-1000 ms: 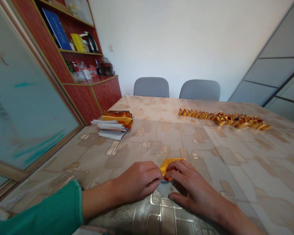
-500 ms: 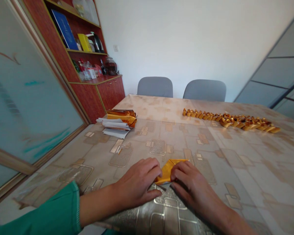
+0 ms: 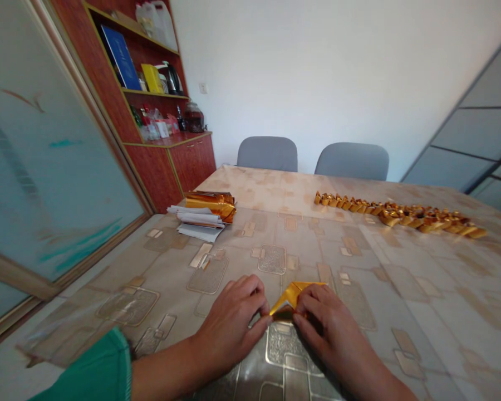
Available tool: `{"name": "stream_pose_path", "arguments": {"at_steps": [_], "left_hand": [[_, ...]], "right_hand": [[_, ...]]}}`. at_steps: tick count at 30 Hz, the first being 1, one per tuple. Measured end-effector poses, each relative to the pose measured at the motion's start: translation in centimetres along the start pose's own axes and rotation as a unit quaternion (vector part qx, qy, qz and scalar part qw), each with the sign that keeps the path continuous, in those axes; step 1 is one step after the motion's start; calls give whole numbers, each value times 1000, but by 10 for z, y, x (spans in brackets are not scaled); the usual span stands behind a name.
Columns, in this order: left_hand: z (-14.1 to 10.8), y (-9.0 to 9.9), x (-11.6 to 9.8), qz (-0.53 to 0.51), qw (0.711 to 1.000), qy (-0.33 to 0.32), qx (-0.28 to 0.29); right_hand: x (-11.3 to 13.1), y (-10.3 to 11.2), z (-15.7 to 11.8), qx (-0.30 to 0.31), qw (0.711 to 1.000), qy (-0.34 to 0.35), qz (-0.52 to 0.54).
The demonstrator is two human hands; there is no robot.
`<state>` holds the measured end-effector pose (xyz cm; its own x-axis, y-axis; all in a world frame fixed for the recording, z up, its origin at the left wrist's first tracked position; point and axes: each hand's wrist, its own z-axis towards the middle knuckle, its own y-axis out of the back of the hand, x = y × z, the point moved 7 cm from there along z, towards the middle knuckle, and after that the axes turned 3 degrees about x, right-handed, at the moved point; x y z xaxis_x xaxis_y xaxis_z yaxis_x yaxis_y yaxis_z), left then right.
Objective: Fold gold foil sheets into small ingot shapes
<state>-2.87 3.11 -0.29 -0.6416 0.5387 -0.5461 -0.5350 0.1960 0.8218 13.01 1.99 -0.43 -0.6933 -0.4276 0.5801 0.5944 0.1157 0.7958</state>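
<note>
A partly folded sheet of gold foil paper (image 3: 291, 293) lies on the patterned tablecloth (image 3: 271, 259) in front of me, its near edge lifted and showing a pale underside. My left hand (image 3: 240, 312) pinches the paper's left corner between thumb and forefinger. On the other side, my right hand (image 3: 328, 317) grips its right part, with fingers covering that end. Farther off to the left sits a stack of gold foil paper (image 3: 212, 205) with white sheets (image 3: 200, 223) at its near side. Several folded gold pieces (image 3: 401, 214) stand in rows at the far right.
Two grey chairs (image 3: 267, 153) stand behind the table's far edge, against a white wall. At the left are a red wooden cabinet (image 3: 150, 167) with bottles and boxes on its shelves, and a frosted sliding door (image 3: 58, 167).
The paper's near-left edge has risen off the table and turned into a narrow point. My left thumb and forefinger have closed on that corner. The camera view has tilted slightly upward.
</note>
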Motion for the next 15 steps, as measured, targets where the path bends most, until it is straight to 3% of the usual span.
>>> {"name": "stream_pose_path", "arguments": {"at_steps": [15], "left_hand": [[10, -6, 3, 34, 998, 43, 4]], "right_hand": [[-7, -9, 3, -59, 997, 1, -55]]}}
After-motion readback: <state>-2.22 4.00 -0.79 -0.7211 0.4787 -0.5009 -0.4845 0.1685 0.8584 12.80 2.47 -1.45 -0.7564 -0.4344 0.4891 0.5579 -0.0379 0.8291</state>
